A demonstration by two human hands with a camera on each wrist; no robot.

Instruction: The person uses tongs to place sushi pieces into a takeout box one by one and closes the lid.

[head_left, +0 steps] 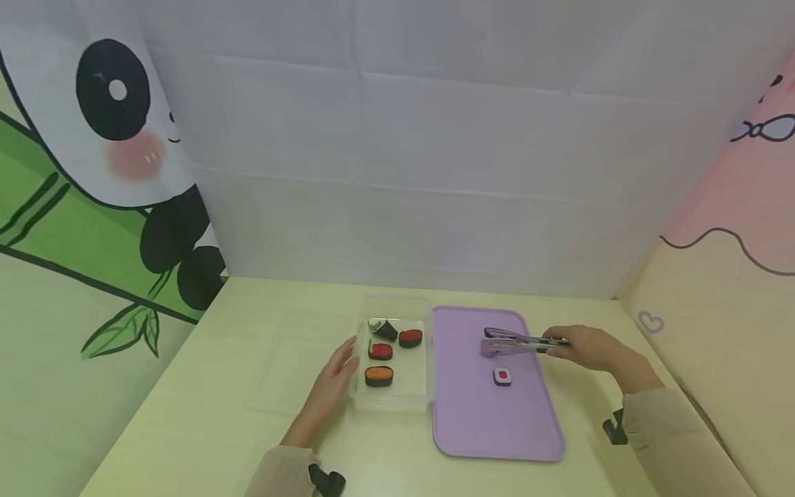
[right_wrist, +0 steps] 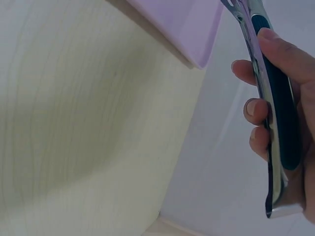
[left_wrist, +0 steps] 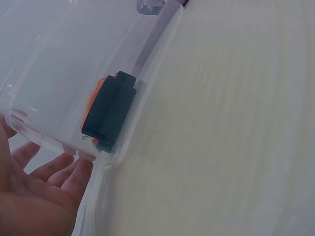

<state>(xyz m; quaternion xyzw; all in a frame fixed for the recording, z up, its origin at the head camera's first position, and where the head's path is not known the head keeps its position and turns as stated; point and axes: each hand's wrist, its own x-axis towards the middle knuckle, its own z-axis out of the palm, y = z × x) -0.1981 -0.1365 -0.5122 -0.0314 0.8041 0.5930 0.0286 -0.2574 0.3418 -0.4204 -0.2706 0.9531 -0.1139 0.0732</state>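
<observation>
The left hand (head_left: 330, 383) touches the left wall of a clear plastic container (head_left: 411, 376) holding four sushi pieces (head_left: 379, 376). The right hand (head_left: 586, 347) grips metal tongs (head_left: 524, 343) over a purple tray (head_left: 497, 428), where a red-centred maki roll (head_left: 502, 376) lies. A transparent lid (head_left: 288, 359) lies left of the container on the pale table (head_left: 192, 414).

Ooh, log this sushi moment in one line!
left hand: touching clear plastic box; right hand: gripping metal tongs over purple tray; box: sushi pieces; tray: red-centred sushi roll

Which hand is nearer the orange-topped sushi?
Left. The left hand touches the clear box beside the orange-topped sushi inside; the right hand grips tongs across the purple tray.
</observation>
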